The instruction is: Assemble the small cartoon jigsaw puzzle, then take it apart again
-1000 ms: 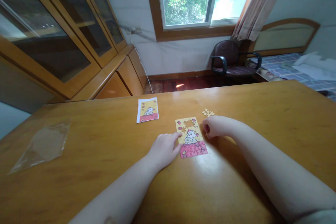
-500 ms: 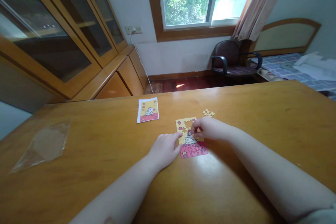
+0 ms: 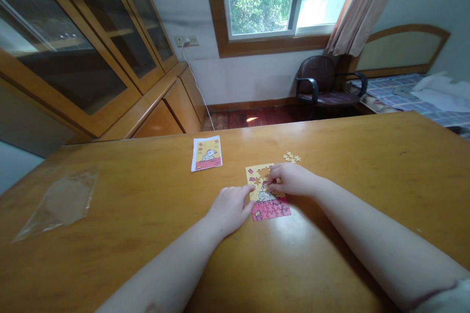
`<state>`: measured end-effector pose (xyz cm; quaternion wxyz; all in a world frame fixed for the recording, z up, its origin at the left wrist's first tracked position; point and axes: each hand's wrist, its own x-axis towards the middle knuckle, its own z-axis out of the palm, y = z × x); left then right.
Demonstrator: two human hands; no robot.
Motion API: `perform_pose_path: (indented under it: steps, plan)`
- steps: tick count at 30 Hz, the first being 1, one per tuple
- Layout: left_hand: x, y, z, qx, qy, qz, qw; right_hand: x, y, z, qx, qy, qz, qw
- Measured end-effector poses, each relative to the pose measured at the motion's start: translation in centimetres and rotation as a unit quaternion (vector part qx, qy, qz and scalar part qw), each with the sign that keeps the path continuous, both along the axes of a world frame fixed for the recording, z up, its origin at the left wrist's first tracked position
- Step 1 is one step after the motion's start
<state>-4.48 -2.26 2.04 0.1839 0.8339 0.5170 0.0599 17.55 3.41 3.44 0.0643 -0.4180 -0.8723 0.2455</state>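
A small jigsaw puzzle (image 3: 270,209), yellow above and pink below with a white cartoon animal, lies on the wooden table (image 3: 348,156). My left hand (image 3: 230,208) rests beside its left edge, fingers stretched flat and touching it. My right hand (image 3: 289,179) lies over the puzzle's upper right part, fingertips pinched together at the gap near the top; a piece may be under them but it is hidden. A few loose yellow pieces (image 3: 291,158) lie just beyond that hand.
A printed reference picture (image 3: 206,153) of the same image lies to the left of the puzzle. A clear plastic bag (image 3: 58,203) sits at the table's left. Behind the table are a wooden cabinet (image 3: 110,58), a dark armchair (image 3: 323,85) and a bed (image 3: 422,95).
My right hand moved left from the puzzle's right edge onto its upper part, fingers now pinched at the gap. My left hand has stayed put.
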Motion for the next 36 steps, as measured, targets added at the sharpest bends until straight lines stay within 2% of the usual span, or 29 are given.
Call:
perform_pose_path:
  steps: [5, 11, 21, 36]
  plan:
    - [0.1, 0.0, 0.2, -0.004, 0.0, 0.002, 1.0, -0.2, -0.4, -0.2, 0.05, -0.031, 0.046, 0.997]
    - [0.1, 0.0, 0.0, -0.003, -0.001, -0.001, 1.0, -0.7, -0.5, -1.2, 0.103, -0.041, 0.045, 0.993]
    - [0.0, 0.0, 0.1, -0.003, 0.005, -0.001, 1.0, -1.0, -0.8, -0.9, 0.137, -0.059, 0.043, 0.988]
    - [0.0, 0.0, 0.1, -0.002, 0.004, -0.001, 1.0, -1.5, -1.2, -1.0, 0.138, -0.063, 0.044, 0.987]
